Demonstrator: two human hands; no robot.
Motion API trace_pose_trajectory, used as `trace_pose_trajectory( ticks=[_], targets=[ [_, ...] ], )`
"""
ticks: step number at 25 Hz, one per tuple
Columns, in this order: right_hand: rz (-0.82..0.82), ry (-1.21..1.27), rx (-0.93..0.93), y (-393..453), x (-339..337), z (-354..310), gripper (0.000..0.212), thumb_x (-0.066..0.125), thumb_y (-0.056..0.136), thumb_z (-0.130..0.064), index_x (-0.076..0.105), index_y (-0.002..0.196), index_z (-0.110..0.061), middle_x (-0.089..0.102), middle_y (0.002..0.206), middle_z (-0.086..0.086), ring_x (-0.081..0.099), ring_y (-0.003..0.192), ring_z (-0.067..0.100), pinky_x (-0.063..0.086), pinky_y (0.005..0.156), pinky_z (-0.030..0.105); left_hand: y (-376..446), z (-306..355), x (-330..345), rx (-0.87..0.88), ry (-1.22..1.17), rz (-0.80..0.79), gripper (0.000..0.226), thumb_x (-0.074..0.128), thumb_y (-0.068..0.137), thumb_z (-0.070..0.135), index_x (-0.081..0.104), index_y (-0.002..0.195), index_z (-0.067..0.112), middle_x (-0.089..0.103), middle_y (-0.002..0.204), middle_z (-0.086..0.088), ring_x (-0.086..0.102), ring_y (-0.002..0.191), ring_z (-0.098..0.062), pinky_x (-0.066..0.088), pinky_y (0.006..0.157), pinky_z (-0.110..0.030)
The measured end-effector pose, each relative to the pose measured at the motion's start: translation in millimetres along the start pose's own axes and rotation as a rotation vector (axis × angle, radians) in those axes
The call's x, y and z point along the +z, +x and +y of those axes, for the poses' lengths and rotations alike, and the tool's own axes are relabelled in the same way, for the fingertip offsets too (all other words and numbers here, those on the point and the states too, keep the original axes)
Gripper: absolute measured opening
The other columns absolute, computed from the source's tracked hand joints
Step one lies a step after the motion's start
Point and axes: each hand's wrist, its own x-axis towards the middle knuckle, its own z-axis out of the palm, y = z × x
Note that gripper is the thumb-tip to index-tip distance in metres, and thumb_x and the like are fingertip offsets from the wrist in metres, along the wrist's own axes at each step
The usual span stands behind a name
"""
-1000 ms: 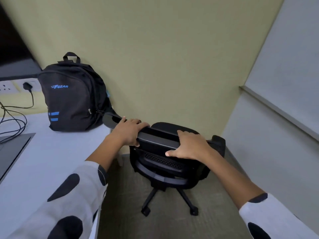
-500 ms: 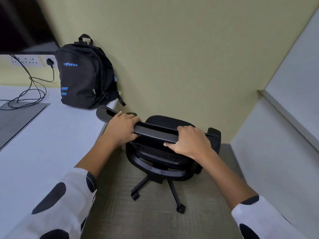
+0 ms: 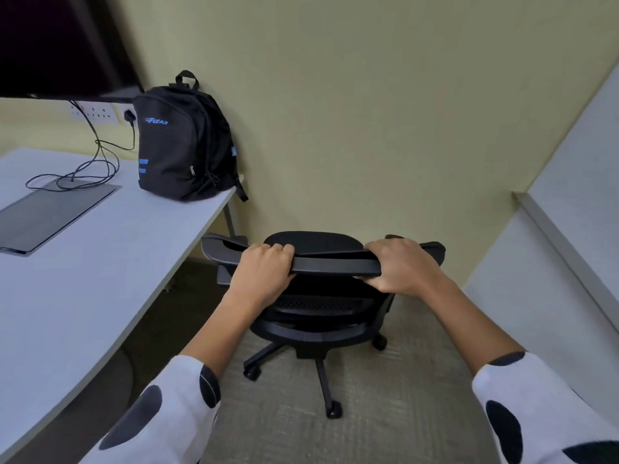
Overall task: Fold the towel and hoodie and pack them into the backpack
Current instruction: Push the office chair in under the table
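Observation:
A black backpack (image 3: 182, 145) with blue lettering stands upright and zipped at the far right corner of the white desk (image 3: 83, 262), against the wall. No towel or hoodie is in view. My left hand (image 3: 264, 269) and my right hand (image 3: 400, 266) both grip the top edge of the backrest of a black office chair (image 3: 321, 316) on the floor in front of me, well to the right of the backpack.
A closed grey laptop (image 3: 50, 216) lies on the desk's left with tangled black cables (image 3: 90, 169) running to wall sockets (image 3: 97, 112). A dark monitor (image 3: 57, 45) hangs above. A white ledge (image 3: 569, 246) borders the right. Carpet lies under the chair.
The chair's backrest has swung from slanted to nearly level between my hands, and it stands farther from the desk edge. My view has shifted left, showing more desk, laptop and monitor.

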Motion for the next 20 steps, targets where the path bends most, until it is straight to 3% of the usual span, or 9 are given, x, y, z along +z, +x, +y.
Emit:
trace_pose_trajectory(
  ticks=[4,9,13,17,20],
  targets=[
    [0.005,0.004,-0.074,-13,0,-2,0.053,0.048,0.076,-0.071,0.059,0.096,-0.023,0.064,0.086,-0.007,0.061,0.083,0.021,0.049,0.074,0.036,-20,10,-9,-0.009,0.069,0.014,0.037,0.086,0.054,0.034,0.055,0.063,0.016,0.056,0.05,0.001,0.055,0.042,-0.021,0.036,0.043,-0.024],
    [0.011,0.017,-0.148,-32,-5,-15,0.047,0.048,0.076,-0.064,0.06,0.095,-0.023,0.065,0.085,-0.006,0.061,0.082,0.022,0.045,0.072,0.033,-57,22,-24,-0.04,0.133,0.077,0.041,0.087,0.052,0.037,0.053,0.06,0.016,0.053,0.046,0.003,0.053,0.038,-0.018,0.021,0.047,-0.021],
    [0.021,0.028,-0.216,-49,-12,-29,0.063,0.027,0.065,-0.064,0.061,0.099,-0.023,0.066,0.089,-0.005,0.062,0.085,0.022,0.037,0.069,0.03,-88,35,-37,-0.114,0.099,0.062,0.038,0.085,0.055,0.036,0.053,0.061,0.016,0.055,0.05,0.001,0.054,0.043,-0.019,0.024,0.049,-0.024],
    [0.034,0.003,-0.292,-54,-13,-42,0.066,0.027,0.064,-0.063,0.062,0.102,-0.021,0.068,0.091,-0.003,0.063,0.086,0.024,0.036,0.068,0.03,-114,39,-47,-0.214,0.032,0.013,0.027,0.074,0.071,0.034,0.058,0.073,0.013,0.063,0.066,-0.005,0.06,0.059,-0.024,0.042,0.056,-0.03],
    [0.034,0.017,-0.344,-52,-11,-47,0.065,0.028,0.064,-0.061,0.063,0.103,-0.022,0.068,0.091,-0.005,0.063,0.087,0.023,0.037,0.068,0.029,-129,43,-53,-0.282,0.027,0.007,0.029,0.076,0.07,0.036,0.06,0.075,0.011,0.063,0.066,-0.005,0.06,0.06,-0.025,0.046,0.06,-0.033]
  ],
)
